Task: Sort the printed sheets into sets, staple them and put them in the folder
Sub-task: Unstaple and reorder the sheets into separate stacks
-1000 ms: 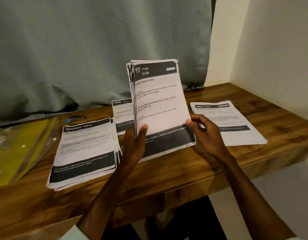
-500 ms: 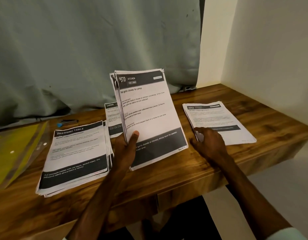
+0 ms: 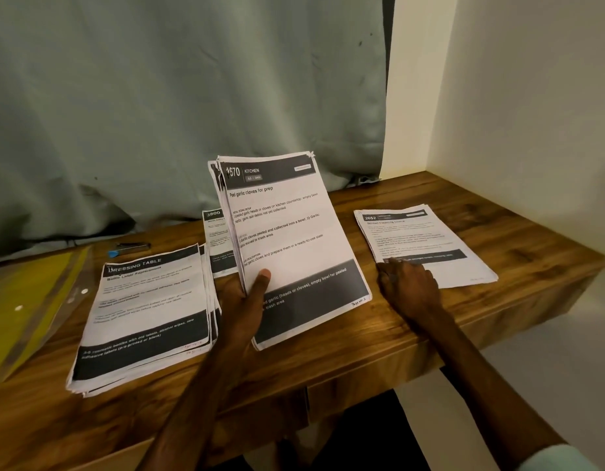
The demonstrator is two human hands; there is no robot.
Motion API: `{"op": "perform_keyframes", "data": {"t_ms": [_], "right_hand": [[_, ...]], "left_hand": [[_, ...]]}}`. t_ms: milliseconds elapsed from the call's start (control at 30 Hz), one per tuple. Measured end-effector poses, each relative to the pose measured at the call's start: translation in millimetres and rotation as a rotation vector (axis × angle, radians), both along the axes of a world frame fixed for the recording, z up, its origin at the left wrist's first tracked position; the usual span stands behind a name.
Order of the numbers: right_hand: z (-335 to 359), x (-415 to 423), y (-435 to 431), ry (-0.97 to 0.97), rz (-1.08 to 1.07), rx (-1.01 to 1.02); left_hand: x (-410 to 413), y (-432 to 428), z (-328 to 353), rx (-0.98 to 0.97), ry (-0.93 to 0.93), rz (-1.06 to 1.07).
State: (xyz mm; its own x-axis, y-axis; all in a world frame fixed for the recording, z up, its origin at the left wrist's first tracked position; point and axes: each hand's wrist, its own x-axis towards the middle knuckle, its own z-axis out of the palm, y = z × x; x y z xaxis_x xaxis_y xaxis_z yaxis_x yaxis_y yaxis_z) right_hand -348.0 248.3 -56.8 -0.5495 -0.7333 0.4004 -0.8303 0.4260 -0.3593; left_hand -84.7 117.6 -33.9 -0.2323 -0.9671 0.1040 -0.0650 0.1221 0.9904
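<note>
Sorting is under way and looks unfinished, judging from the head view: three piles are lying on the worktop (image 3: 362, 355), and none is showing a staple that I can make out. The left pile (image 3: 148, 311), headed "Dressing Table", is sitting fanned near the front-left. The back pile (image 3: 216, 239) is lying toward the back edge, half hidden behind the stack (image 3: 287, 239). The right pile (image 3: 440, 239) is lying toward the right edge. The folder (image 3: 25, 300) is lying flat at the left edge, apparently holding no printed sets, so stapling and filing are probably waiting. A small dark-and-blue tool (image 3: 129, 248) is lying near the back edge; whether it is the stapler I cannot tell.

The left hand (image 3: 246, 300) is gripping the stack at its lower left edge, thumb pressing on the front sheet, tilting it up over the worktop's middle. The right hand (image 3: 409, 287) is holding nothing. Its grip is loose, and its fingertips are resting on the near-left corner of the right pile.
</note>
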Motion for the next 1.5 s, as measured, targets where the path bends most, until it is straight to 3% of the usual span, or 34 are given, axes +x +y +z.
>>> {"op": "perform_keyframes", "data": {"t_ms": [200,567,833,1100,1233,1333,1367,1433,1500], "right_hand": [[0.5,-27.7,1.6,0.049,0.017,0.070],[-2.9,-116.4,12.4,-0.188,-0.041,0.041],[-2.3,-162.9,17.0,-0.255,-0.072,0.029],[12.9,-160.9,37.3,-0.322,0.098,-0.088],[31.1,-120.6,28.7,-0.529,0.039,-0.346],[55.4,-74.4,24.5,-1.072,0.239,-0.402],[60.5,-65.1,23.1,-1.174,0.326,-0.375],[70.5,-53.0,16.4,-1.144,0.414,-0.385],[79.4,-47.4,5.7,-0.971,0.358,-0.470]], "left_hand": [[-5.7,2.6,1.1,0.016,-0.001,-0.023],[-42.1,17.1,4.2,-0.007,-0.042,-0.105],[-66.1,22.5,6.1,-0.001,-0.052,-0.132],[-83.9,21.7,5.8,0.098,-0.012,-0.147],[-88.6,26.0,4.2,0.142,0.028,-0.195],[-92.3,30.9,5.9,0.141,0.058,-0.207],[-94.1,31.4,7.6,0.120,0.054,-0.208],[-98.5,29.7,12.3,0.073,0.039,-0.223],[-103.4,26.5,18.5,0.039,0.037,-0.237]]}}
